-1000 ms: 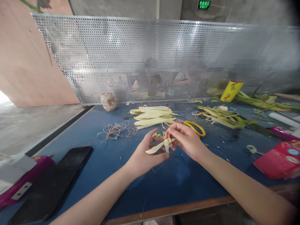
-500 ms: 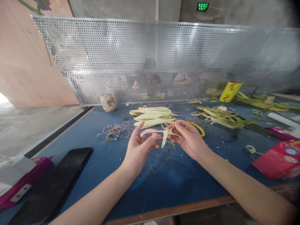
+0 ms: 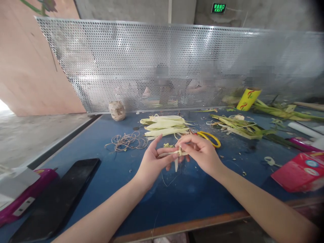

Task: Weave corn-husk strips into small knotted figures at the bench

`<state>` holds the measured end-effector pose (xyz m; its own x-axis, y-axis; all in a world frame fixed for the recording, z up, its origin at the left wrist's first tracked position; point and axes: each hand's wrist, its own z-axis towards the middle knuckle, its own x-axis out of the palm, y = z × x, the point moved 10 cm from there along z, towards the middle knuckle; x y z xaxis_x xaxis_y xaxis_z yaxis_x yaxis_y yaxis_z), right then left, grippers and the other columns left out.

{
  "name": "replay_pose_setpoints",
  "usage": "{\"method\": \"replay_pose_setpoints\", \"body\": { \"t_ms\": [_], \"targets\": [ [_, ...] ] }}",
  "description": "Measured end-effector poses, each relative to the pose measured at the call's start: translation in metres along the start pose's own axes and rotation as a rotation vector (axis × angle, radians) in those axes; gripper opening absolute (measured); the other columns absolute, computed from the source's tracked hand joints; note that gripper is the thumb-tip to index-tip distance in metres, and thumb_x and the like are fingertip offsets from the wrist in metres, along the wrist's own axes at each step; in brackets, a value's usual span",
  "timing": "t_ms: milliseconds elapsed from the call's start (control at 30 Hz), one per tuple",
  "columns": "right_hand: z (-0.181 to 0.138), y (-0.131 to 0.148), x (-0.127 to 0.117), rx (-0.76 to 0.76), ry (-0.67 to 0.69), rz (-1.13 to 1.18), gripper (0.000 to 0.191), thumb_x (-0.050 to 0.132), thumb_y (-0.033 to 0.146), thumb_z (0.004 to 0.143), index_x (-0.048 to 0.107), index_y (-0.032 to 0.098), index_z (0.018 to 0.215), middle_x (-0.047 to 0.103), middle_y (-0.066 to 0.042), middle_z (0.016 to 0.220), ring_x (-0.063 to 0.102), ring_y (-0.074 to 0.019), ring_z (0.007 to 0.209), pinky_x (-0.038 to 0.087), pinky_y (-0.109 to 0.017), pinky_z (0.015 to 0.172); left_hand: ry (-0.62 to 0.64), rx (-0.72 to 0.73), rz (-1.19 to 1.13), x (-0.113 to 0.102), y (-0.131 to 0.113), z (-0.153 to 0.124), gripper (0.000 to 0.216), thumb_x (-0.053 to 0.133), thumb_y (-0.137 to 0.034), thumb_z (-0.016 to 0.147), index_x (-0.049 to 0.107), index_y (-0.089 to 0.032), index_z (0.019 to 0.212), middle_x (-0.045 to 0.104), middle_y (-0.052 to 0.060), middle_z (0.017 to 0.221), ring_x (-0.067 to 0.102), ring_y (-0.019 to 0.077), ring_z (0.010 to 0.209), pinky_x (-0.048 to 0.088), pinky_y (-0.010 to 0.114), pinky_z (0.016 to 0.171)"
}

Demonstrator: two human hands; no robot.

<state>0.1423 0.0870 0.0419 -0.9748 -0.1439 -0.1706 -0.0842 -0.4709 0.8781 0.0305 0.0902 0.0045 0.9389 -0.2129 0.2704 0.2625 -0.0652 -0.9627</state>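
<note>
My left hand (image 3: 153, 161) and my right hand (image 3: 201, 152) meet above the blue table (image 3: 101, 141), both pinching a small piece of folded pale leaf strips (image 3: 176, 155). The left thumb and fingers hold its left end. The right fingers close on its middle, where the strips cross. One short strip hangs down between the hands. Just behind them lie a pile of pale leaf strips (image 3: 164, 125) and yellow-handled scissors (image 3: 209, 137).
A coil of brown twine (image 3: 126, 141) and a twine ball (image 3: 117, 110) lie to the left. A black phone (image 3: 55, 197) and a pink object (image 3: 22, 198) sit near left. Green leaves (image 3: 240, 126), a yellow cup (image 3: 246, 98) and a red pack (image 3: 301, 170) are right. A perforated metal screen (image 3: 177, 64) backs the table, with people behind it.
Both hands dropped slightly toward the table and came closer together. The left fingers, spread half a second ago, now close on the leaf piece.
</note>
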Motion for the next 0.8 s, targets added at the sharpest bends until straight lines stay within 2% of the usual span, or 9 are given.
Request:
{"method": "replay_pose_setpoints", "body": {
  "t_ms": [167,267,367,467,533,667,800],
  "targets": [
    [0.0,0.021,-0.005,-0.157,-0.023,-0.353,0.009,0.055,0.02,0.08,0.062,0.02,0.074,0.064,-0.002,0.071,0.059,-0.0133,0.067,0.045,-0.024,0.058,0.1,-0.011,0.106,0.007,0.003,-0.001,0.085,0.075,-0.014,0.059,0.03,-0.015,0.131,0.066,0.003,0.077,0.061,0.012,0.055,0.038,0.018,0.041],
    [-0.001,0.027,0.002,-0.208,0.041,-0.398,0.011,0.055,0.016,0.079,0.063,0.018,0.072,0.063,-0.002,0.07,0.056,-0.0126,0.065,0.044,-0.024,0.059,0.147,0.002,0.119,0.01,0.004,0.0,0.084,0.076,-0.017,0.057,0.031,-0.016,0.129,0.064,0.0,0.074,0.063,0.0154,0.059,0.042,0.02,0.042],
    [-0.002,0.021,0.009,-0.144,0.093,-0.374,0.01,0.056,0.018,0.078,0.065,0.017,0.074,0.059,0.0,0.064,0.051,-0.0098,0.053,0.041,-0.022,0.05,0.17,-0.023,0.085,0.012,0.008,0.0,0.087,0.076,-0.019,0.057,0.029,-0.016,0.129,0.063,0.001,0.075,0.064,0.0186,0.06,0.044,0.023,0.041],
    [-0.003,0.016,0.009,-0.097,0.08,-0.355,0.01,0.057,0.02,0.078,0.066,0.017,0.075,0.058,0.0,0.063,0.05,-0.0088,0.05,0.039,-0.021,0.046,0.171,-0.059,0.063,0.013,0.011,-0.001,0.084,0.075,-0.018,0.059,0.028,-0.015,0.129,0.063,0.003,0.078,0.064,0.0189,0.06,0.042,0.022,0.041],
    [-0.003,0.012,0.007,-0.053,0.073,-0.316,0.009,0.057,0.019,0.077,0.066,0.017,0.073,0.059,0.0,0.064,0.051,-0.0092,0.052,0.04,-0.021,0.048,0.174,-0.071,0.065,0.014,0.011,-0.002,0.082,0.074,-0.017,0.06,0.029,-0.014,0.129,0.063,0.003,0.078,0.065,0.0189,0.061,0.04,0.021,0.041],
    [-0.001,-0.005,0.006,0.132,0.095,-0.124,0.012,0.056,0.023,0.077,0.061,0.017,0.068,0.059,0.001,0.06,0.055,-0.0103,0.054,0.044,-0.022,0.052,0.192,-0.052,0.117,0.017,0.009,-0.003,0.081,0.073,-0.015,0.06,0.03,-0.014,0.129,0.063,0.0,0.073,0.064,0.0159,0.059,0.039,0.021,0.044],
    [0.0,-0.008,0.004,0.166,0.07,-0.034,0.014,0.058,0.027,0.076,0.059,0.017,0.066,0.06,0.001,0.058,0.057,-0.0105,0.055,0.046,-0.022,0.054,0.218,-0.014,0.175,0.019,0.006,-0.004,0.08,0.071,-0.013,0.061,0.03,-0.014,0.129,0.064,-0.001,0.07,0.061,0.0125,0.055,0.042,0.023,0.051]
  ]
}}
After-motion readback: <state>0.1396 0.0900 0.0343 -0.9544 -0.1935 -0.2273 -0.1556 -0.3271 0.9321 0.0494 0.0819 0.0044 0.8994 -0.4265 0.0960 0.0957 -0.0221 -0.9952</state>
